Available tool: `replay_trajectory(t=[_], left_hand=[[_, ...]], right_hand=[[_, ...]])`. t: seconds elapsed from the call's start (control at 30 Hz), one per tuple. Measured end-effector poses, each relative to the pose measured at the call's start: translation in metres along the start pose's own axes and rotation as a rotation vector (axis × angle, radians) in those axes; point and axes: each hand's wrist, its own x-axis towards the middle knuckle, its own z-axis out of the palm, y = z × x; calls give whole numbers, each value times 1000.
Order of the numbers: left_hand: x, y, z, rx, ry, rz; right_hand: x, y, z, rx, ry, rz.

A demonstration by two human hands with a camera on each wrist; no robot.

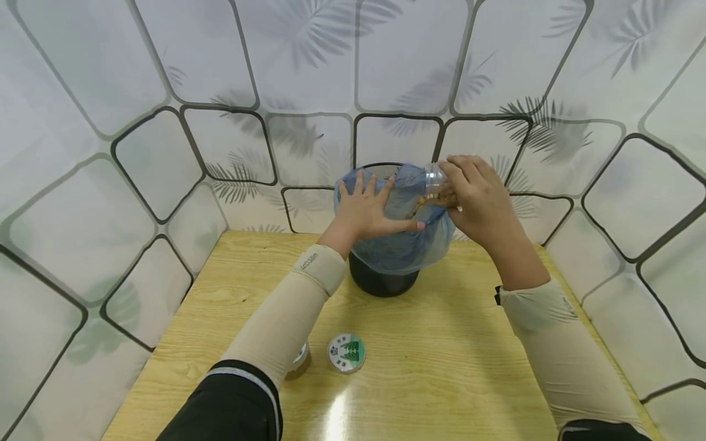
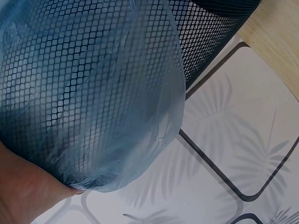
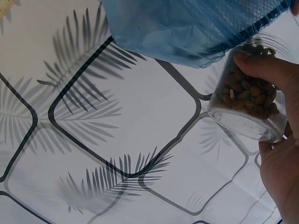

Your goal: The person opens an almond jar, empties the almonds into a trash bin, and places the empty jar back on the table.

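Observation:
A black mesh waste bin [image 1: 383, 280], lined with a translucent blue plastic bag [image 1: 394, 251], stands near the back of the table. My left hand [image 1: 361, 211] rests on the bag over the rim, its fingers spread and straight. Gripped in my right hand [image 1: 485, 199] is a clear jar [image 1: 440, 185], tipped sideways with its mouth toward the bin's opening. Brown nut-like pieces [image 3: 247, 93] lie inside the jar in the right wrist view, and some show at its mouth in the head view. The bag hides much of the bin's wall.
On the wooden table [image 1: 419, 386] lies a round white and green lid [image 1: 346, 353]. My left forearm partly covers another small round container [image 1: 301, 355]. Patterned wall covering [image 1: 314, 147] surrounds the table at the back and sides, close behind the bin.

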Motion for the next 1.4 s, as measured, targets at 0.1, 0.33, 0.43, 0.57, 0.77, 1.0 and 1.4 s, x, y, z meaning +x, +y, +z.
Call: replay_trajectory(t=[0.1,0.33,0.43,0.57,0.77,1.0,1.4], left_hand=[[-1,0,-1,-3,6,1],[-1,-1,0,-4,8,2],[-2,-1,0,-6,25,8],[-1,-2,1,-16,38,10],[-1,-2,0,-30,33,10],[-3,-1,-2,-32,39,18],[-4,-1,1,-20,40,23]], right_hand=[[0,0,1,2,3,-5],[0,1,1,-1,10,-12],[1,1,2,4,19,-16],[1,1,3,3,20,-24],[1,1,4,2,1,-31],[3,2,6,1,6,-80],[2,0,9,-4,33,-122]])
